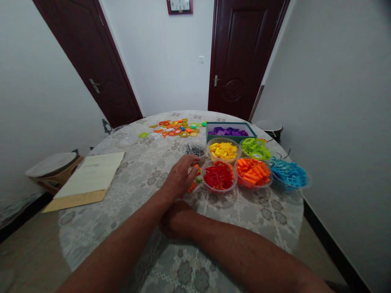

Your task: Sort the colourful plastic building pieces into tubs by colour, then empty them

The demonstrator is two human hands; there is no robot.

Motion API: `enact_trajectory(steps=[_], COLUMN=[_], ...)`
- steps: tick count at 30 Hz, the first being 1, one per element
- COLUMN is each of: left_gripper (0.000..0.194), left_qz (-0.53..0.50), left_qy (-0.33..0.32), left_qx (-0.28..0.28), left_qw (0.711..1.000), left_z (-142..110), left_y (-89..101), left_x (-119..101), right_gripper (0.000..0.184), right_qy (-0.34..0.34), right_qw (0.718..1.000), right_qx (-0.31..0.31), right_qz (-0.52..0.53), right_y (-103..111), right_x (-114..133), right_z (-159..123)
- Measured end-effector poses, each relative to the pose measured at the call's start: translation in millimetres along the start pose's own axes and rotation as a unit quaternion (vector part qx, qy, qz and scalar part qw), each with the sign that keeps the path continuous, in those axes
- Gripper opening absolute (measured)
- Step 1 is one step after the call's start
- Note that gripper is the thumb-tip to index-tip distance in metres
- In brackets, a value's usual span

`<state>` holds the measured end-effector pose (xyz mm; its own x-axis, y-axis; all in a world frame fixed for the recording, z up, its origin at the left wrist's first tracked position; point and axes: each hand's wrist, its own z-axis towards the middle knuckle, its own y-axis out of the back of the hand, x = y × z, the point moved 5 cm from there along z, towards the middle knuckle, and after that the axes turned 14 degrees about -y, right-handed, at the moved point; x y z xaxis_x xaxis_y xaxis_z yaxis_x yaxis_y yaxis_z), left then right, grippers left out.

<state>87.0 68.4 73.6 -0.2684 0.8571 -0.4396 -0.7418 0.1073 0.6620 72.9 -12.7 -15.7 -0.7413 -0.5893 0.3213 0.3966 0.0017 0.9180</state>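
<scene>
My left hand (182, 171) reaches over the table beside the bowl of red pieces (218, 177). Its thumb and fingers are closed around a small orange plastic piece (196, 166). Just below that hand lie some orange and green plastic pieces (192, 187), partly covered by it. My right hand (177, 219) rests low, tucked against the left wrist, which hides its fingers. Beyond the left fingertips stands a clear bowl of small grey pieces (195, 150).
Bowls of yellow (224, 150), orange (253, 171), green (255, 148) and blue pieces (288, 173) stand to the right. Behind them, a box (232, 138) holds purple pieces. Mixed loose pieces (175, 128) lie at the back. Papers (91, 175) overhang the left edge.
</scene>
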Motion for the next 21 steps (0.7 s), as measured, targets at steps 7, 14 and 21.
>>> enact_trajectory(steps=[7, 14, 21], left_gripper=[0.048, 0.036, 0.024], left_qz=[0.001, 0.065, 0.128], left_qy=[-0.003, -0.023, 0.043], left_qx=[0.124, 0.217, 0.226], left_qw=[0.992, 0.974, 0.965], left_z=[-8.9, -0.8, -16.4], left_y=[-19.3, -51.7, -41.8], left_x=[37.1, 48.1, 58.5], right_gripper=[0.026, 0.027, 0.023], right_qy=[-0.013, -0.066, -0.049], right_qw=[1.0, 0.997, 0.997], right_qx=[0.022, 0.026, 0.044], right_qz=[0.017, 0.04, 0.03], right_y=[5.5, -4.3, 1.7], right_x=[-0.6, -7.6, -4.9], right_z=[-3.6, -3.5, -4.2])
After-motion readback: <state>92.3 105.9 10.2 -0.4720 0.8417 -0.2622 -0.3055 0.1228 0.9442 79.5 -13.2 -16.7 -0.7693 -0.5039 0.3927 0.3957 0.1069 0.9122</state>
